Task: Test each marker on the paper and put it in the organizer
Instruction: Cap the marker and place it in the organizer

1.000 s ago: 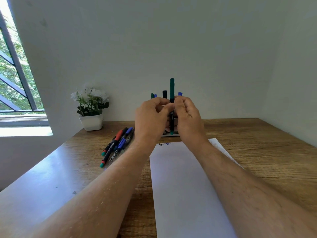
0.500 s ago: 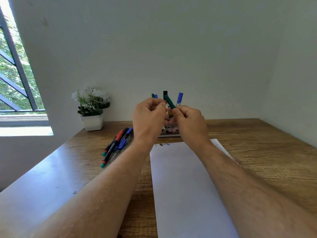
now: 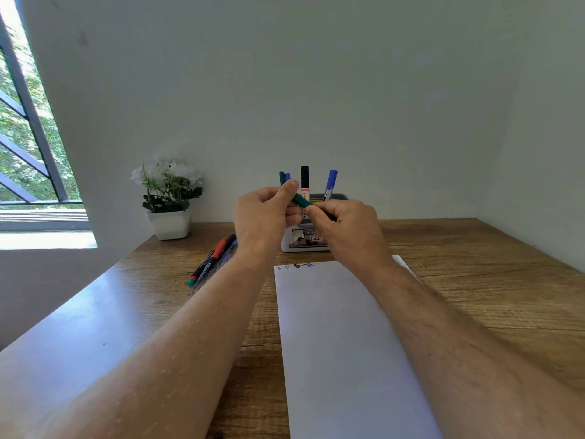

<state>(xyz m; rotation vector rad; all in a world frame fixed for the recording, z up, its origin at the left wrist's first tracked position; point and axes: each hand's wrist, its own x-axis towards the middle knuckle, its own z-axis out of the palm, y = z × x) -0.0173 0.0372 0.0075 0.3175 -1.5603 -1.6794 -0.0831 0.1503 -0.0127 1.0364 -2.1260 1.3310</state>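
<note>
Now the green marker (image 3: 302, 201), upright a second ago, is tilted nearly flat and held between both hands above the far end of the paper (image 3: 345, 343). Uncapping is judged to be under way, so testing is still pending. One end is pinched by the left hand (image 3: 266, 213), the other by the right hand (image 3: 346, 229). Four tested markers are held upright in the organizer (image 3: 305, 242). Untested markers (image 3: 215, 259) are left lying on the table (image 3: 474, 267).
</note>
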